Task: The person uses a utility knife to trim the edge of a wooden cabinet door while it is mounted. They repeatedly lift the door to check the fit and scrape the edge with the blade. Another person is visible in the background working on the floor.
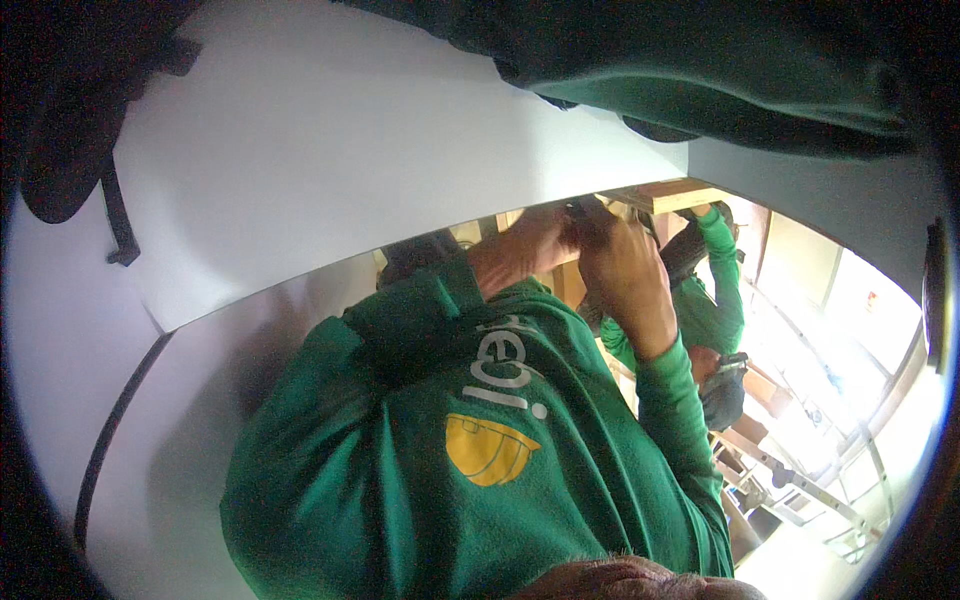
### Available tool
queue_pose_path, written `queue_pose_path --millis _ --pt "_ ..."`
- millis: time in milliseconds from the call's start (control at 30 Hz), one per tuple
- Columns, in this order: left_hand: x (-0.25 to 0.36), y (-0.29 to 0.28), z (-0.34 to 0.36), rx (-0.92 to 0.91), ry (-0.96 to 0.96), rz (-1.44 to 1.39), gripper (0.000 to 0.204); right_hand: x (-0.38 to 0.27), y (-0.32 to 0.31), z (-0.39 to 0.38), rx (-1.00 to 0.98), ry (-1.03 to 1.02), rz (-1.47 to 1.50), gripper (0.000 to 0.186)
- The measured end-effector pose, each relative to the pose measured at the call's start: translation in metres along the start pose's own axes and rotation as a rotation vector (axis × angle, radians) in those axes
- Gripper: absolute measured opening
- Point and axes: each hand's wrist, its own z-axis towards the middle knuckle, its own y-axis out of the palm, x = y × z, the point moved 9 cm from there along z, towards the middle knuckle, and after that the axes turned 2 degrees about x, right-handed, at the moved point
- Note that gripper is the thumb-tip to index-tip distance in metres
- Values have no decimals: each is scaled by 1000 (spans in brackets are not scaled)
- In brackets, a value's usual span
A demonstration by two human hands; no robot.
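Note:
My green sleeves lead up to both hands, which meet just under the edge of a large white panel [400, 130]. My left hand [530, 240] reaches in from the left, its fingertips partly hidden against the other hand. Beside it, my right hand [630, 275] is bent with its back showing and its fingers curled inward. Something small and dark [588, 208] lies where the fingers come together; its kind cannot be made out. Right by my right hand, the end of a pale wooden board [680, 195] sticks out from under the panel.
A co-worker in green [715, 300] has an arm at the wooden board, to the right of my hands. Dark green cloth [740, 110] hangs over the panel's far side. A folding ladder [800, 480] stands at the lower right, by bright windows. A dark strap [118, 210] crosses the panel's left.

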Motion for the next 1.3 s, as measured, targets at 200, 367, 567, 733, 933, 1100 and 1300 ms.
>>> queue_pose_path --millis 200,367,567,733,933,1100,1300 --pt "-5 21 -11 -121 -45 -128 18 -9 -34 -4 8 107 203 23" --pt "-2 9 0 -130 -42 -143 24 -13 -26 8 -113 74 112 27" --pt "11 37 -12 -187 13 -37 31 -15 -6 -2 121 -207 -230 26" --pt "-14 5 -2 -80 -72 -164 32 -18 -32 -1 106 -75 102 20" --pt "8 25 -11 17 -45 70 31 -26 -48 -11 257 -172 -97 22" --pt "-17 33 -4 -146 -100 -117 21 -14 -55 -19 -18 86 54 38" --pt "-17 40 -6 -57 -109 -75 28 -2 -60 -23 70 105 77 40"
